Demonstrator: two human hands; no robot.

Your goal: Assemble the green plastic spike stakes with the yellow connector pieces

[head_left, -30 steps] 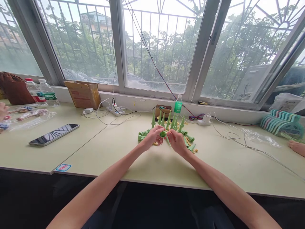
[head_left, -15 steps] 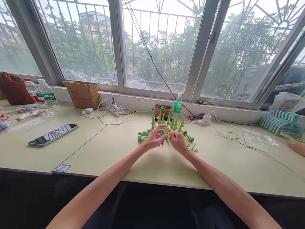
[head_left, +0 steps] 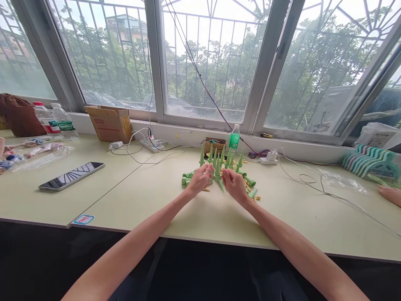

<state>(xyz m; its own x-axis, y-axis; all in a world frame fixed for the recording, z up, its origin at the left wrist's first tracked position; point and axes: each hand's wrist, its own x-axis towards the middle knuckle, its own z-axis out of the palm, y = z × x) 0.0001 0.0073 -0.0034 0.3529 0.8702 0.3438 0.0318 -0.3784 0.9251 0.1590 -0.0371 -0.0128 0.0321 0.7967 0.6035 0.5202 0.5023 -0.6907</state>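
Note:
Just left of a green pointed cone point(head_left: 217, 170), my left hand point(head_left: 199, 182) is closed, thumb and fingertips pinched together. To the cone's right is my right hand point(head_left: 234, 184), its fingers curled in with thumb against forefinger. Whatever either pinch holds, if anything, is too small or hidden to make out. The cone stands upright on a wider base, between the two hands. Behind it rise several similar green cones point(head_left: 239, 160). More green cone pieces point(head_left: 187, 177) lie on their sides to the left, and small yellow pieces point(head_left: 257, 197) are scattered at the right.
A small brown box point(head_left: 215, 144) and a green-labelled bottle point(head_left: 234, 137) stand behind the cones. On the left are a phone point(head_left: 72, 176) and a cardboard box point(head_left: 108, 124). Cables point(head_left: 300, 177) and hangers point(head_left: 371, 163) lie to the right, by another person's hand point(head_left: 389, 195).
My left hand's spread fingers have drawn together into a pinch, a little away from the front cone, which now shows more fully. My right hand has hardly moved.

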